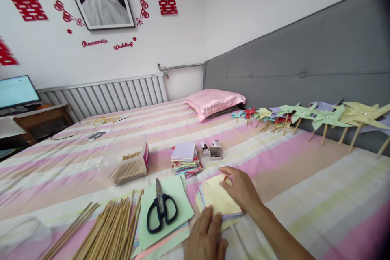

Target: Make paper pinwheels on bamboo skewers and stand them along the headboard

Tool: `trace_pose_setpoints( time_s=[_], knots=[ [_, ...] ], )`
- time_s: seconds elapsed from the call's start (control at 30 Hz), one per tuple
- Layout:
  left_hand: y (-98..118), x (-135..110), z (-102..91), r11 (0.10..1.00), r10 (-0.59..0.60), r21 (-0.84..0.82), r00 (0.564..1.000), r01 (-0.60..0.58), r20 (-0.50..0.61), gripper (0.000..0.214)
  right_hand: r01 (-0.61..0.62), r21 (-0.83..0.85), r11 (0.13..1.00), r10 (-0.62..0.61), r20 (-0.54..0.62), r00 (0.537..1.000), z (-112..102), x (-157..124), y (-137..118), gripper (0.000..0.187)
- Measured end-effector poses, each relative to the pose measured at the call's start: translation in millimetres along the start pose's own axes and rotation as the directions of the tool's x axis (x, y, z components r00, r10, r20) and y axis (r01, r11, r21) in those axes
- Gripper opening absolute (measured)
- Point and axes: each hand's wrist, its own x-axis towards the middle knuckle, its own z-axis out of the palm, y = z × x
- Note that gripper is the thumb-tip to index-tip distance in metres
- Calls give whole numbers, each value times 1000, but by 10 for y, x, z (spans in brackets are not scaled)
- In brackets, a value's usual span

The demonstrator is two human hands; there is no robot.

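Observation:
A small stack of pastel paper squares (218, 193), pale yellow on top with faint crease lines, lies on the bed in front of me. My left hand (204, 233) rests on the stack's near edge with fingers stretched out. At the far right corner is my right hand (240, 187), its thumb and index finger curved and apart beside the top sheet. Left of the stack, dark-handled scissors (162, 211) lie on larger green sheets (179, 189). A taller pile of coloured squares (183, 152) stands beyond, beside small open boxes (212, 150) holding tiny metal pieces.
Many thin wooden sticks (106, 231) lie at the front left. A clear plastic box (131, 164) holds shorter sticks. Several paper pinwheels (327, 118) line the grey headboard (289, 57). A pink pillow (215, 101) and a phone (96, 135) are farther back.

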Motion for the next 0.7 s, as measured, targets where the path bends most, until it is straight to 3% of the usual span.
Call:
trace_pose_setpoints(
  time_s=[0.43,0.7],
  knots=[
    [8,-13,-13,1000,3,21,1000,-2,-29,41,-6,104,995,9,-22,1000,33,12,31,43],
    [5,-13,10,1000,1,-4,1000,-1,-26,40,-105,381,918,75,92,993,102,32,41,54]
  ],
)
